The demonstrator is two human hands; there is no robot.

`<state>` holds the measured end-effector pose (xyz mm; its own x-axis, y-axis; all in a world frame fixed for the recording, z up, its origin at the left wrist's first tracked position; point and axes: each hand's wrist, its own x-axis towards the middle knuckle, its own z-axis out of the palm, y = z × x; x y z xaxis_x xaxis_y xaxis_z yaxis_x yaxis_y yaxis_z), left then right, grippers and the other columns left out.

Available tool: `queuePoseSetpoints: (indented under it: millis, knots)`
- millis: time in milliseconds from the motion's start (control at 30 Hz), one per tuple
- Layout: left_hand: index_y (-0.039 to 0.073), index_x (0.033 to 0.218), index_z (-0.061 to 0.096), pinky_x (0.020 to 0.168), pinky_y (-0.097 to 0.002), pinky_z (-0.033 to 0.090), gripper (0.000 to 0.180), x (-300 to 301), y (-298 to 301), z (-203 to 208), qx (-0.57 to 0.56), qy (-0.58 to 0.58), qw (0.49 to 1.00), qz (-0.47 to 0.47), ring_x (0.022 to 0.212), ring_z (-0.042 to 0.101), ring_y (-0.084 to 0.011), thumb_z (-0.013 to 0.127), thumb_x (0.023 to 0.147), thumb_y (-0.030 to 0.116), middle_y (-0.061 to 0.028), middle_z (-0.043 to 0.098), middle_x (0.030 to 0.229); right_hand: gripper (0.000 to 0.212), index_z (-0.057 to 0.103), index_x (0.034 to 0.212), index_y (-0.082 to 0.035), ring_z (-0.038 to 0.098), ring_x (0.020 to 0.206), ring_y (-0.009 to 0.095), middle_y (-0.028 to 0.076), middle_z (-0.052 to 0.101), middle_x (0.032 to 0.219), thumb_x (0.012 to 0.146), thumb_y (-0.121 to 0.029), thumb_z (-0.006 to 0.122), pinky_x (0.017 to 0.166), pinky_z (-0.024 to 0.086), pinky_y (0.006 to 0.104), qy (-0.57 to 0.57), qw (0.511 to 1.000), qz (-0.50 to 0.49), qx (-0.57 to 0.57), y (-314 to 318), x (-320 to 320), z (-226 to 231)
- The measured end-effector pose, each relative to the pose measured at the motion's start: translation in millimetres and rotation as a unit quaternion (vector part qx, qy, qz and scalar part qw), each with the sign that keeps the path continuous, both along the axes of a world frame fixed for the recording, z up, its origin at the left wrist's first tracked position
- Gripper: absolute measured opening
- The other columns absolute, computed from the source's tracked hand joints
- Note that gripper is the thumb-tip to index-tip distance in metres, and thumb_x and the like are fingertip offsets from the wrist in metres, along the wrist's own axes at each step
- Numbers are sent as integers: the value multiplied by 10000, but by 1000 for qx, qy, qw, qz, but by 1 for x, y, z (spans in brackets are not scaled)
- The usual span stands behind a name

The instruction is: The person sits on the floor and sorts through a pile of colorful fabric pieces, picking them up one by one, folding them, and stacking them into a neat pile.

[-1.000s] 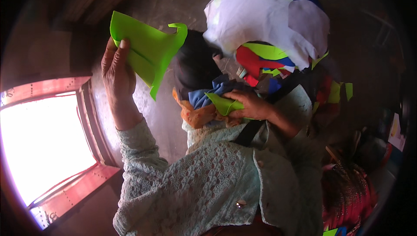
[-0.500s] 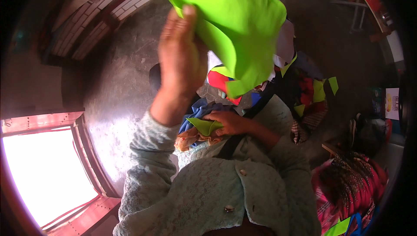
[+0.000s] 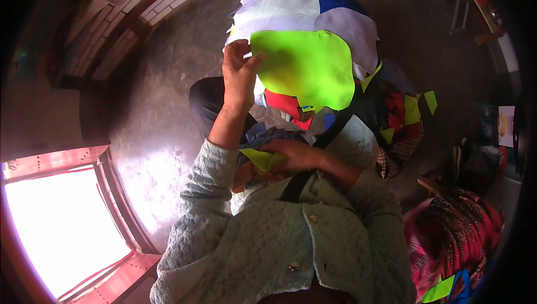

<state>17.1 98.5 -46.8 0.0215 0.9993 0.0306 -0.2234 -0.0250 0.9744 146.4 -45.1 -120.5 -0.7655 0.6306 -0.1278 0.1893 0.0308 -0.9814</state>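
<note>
A flat, lime-green fabric piece with rounded corners lies spread over a pile of white cloth pieces in front of me. My left hand is at its left edge, thumb and fingers pinching there. Low over my lap, my right hand is closed on a smaller green fabric piece, which is folded or bent. Beneath that hand sits a bunched blue-grey cloth. Red fabric shows just under the near edge of the pile.
More scraps, red and green, lie to the right of the pile. A pink patterned cloth heap is at the lower right, with a green scrap beside it. Bright light enters through an opening at left.
My left hand has brought the large green piece down from in the air and laid it flat on the white pile. My right hand has stayed at my lap with the small green piece.
</note>
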Motion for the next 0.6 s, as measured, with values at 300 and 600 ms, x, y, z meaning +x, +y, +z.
queuePoseSetpoints:
  millis: [300, 600]
  knots:
    - [32, 1021, 557, 816, -350, 498, 197, -67, -18, 20, 33, 79, 994, 64, 946, 619, -222, 618, 856, 121, -108, 608, 1047, 566, 491, 1262, -13, 544, 1108, 219, 139, 563, 1203, 742, -128, 685, 954, 412, 315, 34, 998, -24, -41, 3, 7, -4]
    - [60, 947, 610, 732, -329, 533, 149, -127, -85, 10, -44, 139, 989, -8, 807, 657, -190, 641, 838, 156, -127, 663, 949, 282, 561, 1097, -7, 544, 920, 78, 9, 599, 982, 826, -50, 630, 798, 445, 233, 81, 968, -75, -224, 4, 12, -17]
